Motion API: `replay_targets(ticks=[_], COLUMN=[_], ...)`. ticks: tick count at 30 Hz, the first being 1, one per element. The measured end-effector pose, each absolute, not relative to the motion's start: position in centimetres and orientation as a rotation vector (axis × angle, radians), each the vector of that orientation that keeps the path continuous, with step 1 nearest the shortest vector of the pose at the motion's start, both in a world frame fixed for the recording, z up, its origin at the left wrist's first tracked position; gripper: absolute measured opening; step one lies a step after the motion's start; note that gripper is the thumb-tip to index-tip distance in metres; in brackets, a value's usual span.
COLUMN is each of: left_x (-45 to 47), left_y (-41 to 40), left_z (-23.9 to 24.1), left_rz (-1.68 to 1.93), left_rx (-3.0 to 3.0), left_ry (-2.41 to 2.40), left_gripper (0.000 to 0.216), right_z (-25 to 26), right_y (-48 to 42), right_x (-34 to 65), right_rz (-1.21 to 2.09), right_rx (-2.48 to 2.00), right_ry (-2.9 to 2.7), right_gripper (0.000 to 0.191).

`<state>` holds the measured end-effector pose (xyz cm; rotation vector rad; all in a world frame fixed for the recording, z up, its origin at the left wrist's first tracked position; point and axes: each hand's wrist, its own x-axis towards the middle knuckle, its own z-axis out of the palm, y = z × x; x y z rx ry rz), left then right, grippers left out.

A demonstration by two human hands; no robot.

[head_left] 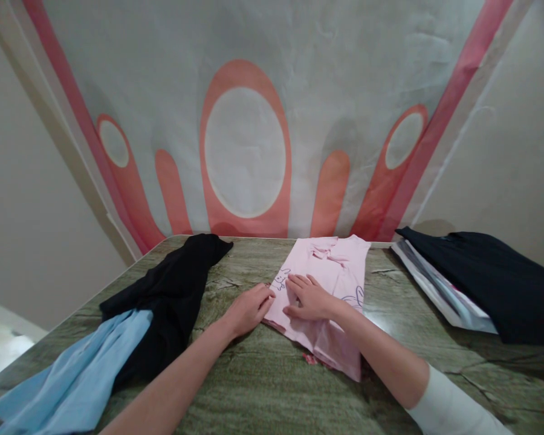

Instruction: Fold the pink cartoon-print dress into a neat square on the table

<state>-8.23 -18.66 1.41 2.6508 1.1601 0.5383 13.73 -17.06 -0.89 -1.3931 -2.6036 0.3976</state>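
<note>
A light pink garment lies partly folded at the middle of the table, with dark line-drawn prints, one of them a rabbit, and a gathered, creased patch near its far end. At its left edge my left hand is closed, fingers curled on the fabric's border. My right hand lies flat on the upper face, fingers stretched out, just right of the rabbit print. Bits of a red pattern show from under the near edge. Whether the piece is a shirt or a dress I cannot tell.
Left on the wood-patterned table are a crumpled black garment and a light blue garment partly against it. A stack of folded clothes, black on top, sits at right. Behind the table rises a wall panel with pink shapes.
</note>
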Motion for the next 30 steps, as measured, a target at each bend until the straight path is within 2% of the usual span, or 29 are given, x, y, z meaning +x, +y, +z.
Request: replay_targets(ticks=[5, 7, 10, 11, 14, 17, 21, 26, 30], left_x=[-8.1, -8.1, -7.9, -7.8, -7.2, -6.9, -6.9, -5.0, -1.4], left_y=[-18.9, -19.1, -19.6, -19.8, -20.6, -21.3, -21.4, -17.9, -13.6], left_z=[1.1, 0.7, 0.2, 0.2, 0.5, 1.0, 1.6, 1.5, 0.2], left_rz=[0.412, 0.248, 0.075, 0.051, -0.003, -0.034, 0.065, 0.293, 0.315], left_rx=[2.719, 2.787, 2.833, 2.834, 2.820, 2.805, 2.834, 2.816, 2.771], left_ry=[1.006, 0.963, 0.959, 0.975, 1.015, 1.054, 1.046, 1.097, 1.059], left_gripper=[0.043, 0.052, 0.057, 0.059, 0.062, 0.061, 0.060, 0.041, 0.047], right_z=[1.1, 1.8, 1.8, 1.4, -0.3, -2.1, -2.9, -2.9, -3.1], right_y=[-17.9, -17.9, -17.4, -17.1, -16.0, -15.1, -14.4, -14.3, -14.8], right_x=[14.1, 14.2, 14.3, 14.2, 14.1, 14.5, 15.6, 16.1, 15.7], right_rz=[0.416, 0.435, 0.430, 0.384, 0.247, 0.249, 0.224, 0.192, 0.191], right_rx=[-1.254, -1.211, -1.237, -1.276, -1.354, -1.413, -1.595, -1.601, -1.556], right_ry=[-2.742, -2.781, -2.741, -2.678, -2.501, -2.490, -2.403, -2.386, -2.439], right_gripper=[0.093, 0.077, 0.038, 0.034, 0.046, 0.056, 0.058, 0.061, 0.061])
